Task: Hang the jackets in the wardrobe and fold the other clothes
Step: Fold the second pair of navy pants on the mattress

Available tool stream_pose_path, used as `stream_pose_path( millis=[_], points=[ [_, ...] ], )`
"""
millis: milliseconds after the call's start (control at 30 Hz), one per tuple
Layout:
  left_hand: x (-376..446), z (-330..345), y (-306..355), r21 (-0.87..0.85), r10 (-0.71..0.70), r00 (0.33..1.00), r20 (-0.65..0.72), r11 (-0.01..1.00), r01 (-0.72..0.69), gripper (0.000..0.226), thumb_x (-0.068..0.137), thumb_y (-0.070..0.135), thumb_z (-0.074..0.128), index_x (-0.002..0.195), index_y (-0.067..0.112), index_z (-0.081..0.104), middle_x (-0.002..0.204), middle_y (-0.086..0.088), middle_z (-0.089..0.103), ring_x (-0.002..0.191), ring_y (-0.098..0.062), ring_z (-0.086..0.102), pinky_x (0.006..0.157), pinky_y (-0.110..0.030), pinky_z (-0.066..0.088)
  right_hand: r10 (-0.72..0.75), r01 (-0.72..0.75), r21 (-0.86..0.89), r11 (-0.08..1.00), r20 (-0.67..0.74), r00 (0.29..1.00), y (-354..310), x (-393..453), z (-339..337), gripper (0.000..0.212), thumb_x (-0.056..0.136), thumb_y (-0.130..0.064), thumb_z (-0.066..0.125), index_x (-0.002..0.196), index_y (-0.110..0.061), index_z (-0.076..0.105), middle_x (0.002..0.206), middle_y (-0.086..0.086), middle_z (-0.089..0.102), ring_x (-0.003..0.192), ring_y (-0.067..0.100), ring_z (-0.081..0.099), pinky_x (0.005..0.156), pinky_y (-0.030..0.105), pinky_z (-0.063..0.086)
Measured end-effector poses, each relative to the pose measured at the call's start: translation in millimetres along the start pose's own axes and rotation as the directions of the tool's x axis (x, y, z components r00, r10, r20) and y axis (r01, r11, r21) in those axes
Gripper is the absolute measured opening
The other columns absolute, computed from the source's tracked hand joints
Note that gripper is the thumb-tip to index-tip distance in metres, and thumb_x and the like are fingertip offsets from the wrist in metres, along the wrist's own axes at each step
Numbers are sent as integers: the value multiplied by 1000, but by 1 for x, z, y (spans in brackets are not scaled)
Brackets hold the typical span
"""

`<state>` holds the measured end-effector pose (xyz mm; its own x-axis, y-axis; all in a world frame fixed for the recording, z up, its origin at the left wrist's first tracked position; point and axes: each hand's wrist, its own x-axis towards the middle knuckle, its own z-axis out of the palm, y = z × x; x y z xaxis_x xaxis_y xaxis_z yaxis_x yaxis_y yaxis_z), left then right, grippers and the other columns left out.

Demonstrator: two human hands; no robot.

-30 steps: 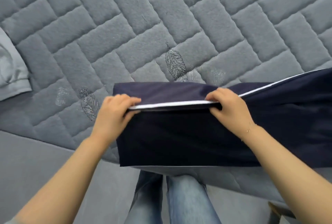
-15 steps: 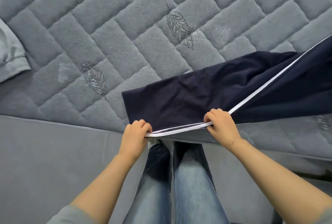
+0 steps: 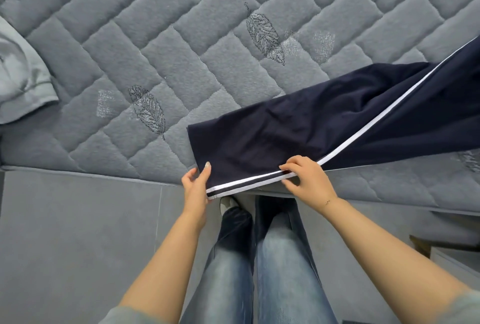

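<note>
Roughly mid-fold on one garment, from where I stood. The navy trousers (image 3: 298, 126) with the white side stripe (image 3: 384, 113) lay on the quilted bed (image 3: 161, 38), hem end at the near edge of the mattress, the rest running away to the right and out of frame.

Left hand (image 3: 196, 188): at the hem corner, thumb up against the cuff edge, fingers loose and mostly straight. Looked like a steadying touch more than a real grip; fingers partly hidden behind the cloth, so not certain.

Right hand (image 3: 306, 181): just along the hem from the left, fingers curled down on the striped seam, thumb beneath, pinching the edge.

Between the two grips the two white stripes sat lined up one against the other, so the legs looked stacked seam to seam.

Done, judging by that: legs aligned, cloth fairly flat near the hands. Left: the crosswise folds on these trousers; some slack wrinkling further right of the right grip may need smoothing first.

Well left of the left hand, a pale grey garment (image 3: 20, 82) lay on the bed, partly out of frame; couldn't tell whether it was folded. No wardrobe or jackets in view, so no read on the hanging part.
</note>
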<state>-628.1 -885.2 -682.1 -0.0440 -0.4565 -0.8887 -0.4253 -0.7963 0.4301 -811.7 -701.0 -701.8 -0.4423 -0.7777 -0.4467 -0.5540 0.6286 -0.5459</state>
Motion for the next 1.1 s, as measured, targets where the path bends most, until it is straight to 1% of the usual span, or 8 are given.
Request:
stream_pose_path(
  millis=[100,233,367,433,567,667,833,1100],
  points=[
    [11,0,8,134,132,990,58,981,-138,32,94,33,65,118,13,58,111,1,71,99,-12,67,89,-30,52,32,-34,47,998,50,998,-5,-9,1,41,91,-14,62,132,-13,61,131,-2,57,124,16,51,120,30,20],
    [26,-2,21,404,412,911,-14,836,-372,36,97,31,60,95,-5,64,97,-19,68,91,-26,62,89,-47,50,15,-27,116,993,108,994,-7,-15,-2,55,91,-1,52,144,-14,48,152,-3,41,145,13,30,120,21,1],
    [26,11,19,530,299,925,-236,837,-136,41,91,27,67,121,3,55,122,-18,57,118,-36,54,101,-48,42,186,-198,382,903,67,980,-5,-18,-14,52,94,-1,47,142,-21,51,147,-14,44,132,1,39,114,16,23],
    [11,24,20,676,408,857,-315,730,-100,50,88,30,70,130,11,51,136,-16,48,127,-37,43,104,-49,35,291,-267,547,793,44,956,1,-15,-25,46,96,-2,47,137,-20,55,138,-10,55,121,3,51,107,18,37],
    [-27,66,16,807,637,762,-114,507,-303,38,88,23,70,124,15,58,132,-9,48,122,-32,43,100,-47,33,408,-264,761,593,-1,913,26,-11,-53,35,96,2,50,123,-15,64,117,-3,68,108,2,60,89,6,44],
    [-52,137,5,728,624,780,50,512,-456,20,93,27,64,112,19,63,117,4,59,109,-16,56,99,-38,33,449,-232,815,531,-38,893,70,-13,-86,33,96,2,49,117,-17,66,111,-5,70,107,3,63,89,9,46],
    [-101,308,-16,595,514,836,194,615,-517,20,95,27,63,110,15,63,111,3,63,100,-13,61,100,-43,44,426,-264,725,636,-45,904,171,-35,-166,34,95,0,49,120,-15,65,119,-5,66,106,2,59,84,0,41],
    [-131,518,15,547,583,746,322,528,-649,25,91,28,67,113,17,62,116,3,60,108,-16,57,98,-39,47,509,-305,657,690,-140,849,336,-66,-302,32,95,-2,52,123,-12,63,124,-1,61,108,8,55,93,19,41]
  ],
)
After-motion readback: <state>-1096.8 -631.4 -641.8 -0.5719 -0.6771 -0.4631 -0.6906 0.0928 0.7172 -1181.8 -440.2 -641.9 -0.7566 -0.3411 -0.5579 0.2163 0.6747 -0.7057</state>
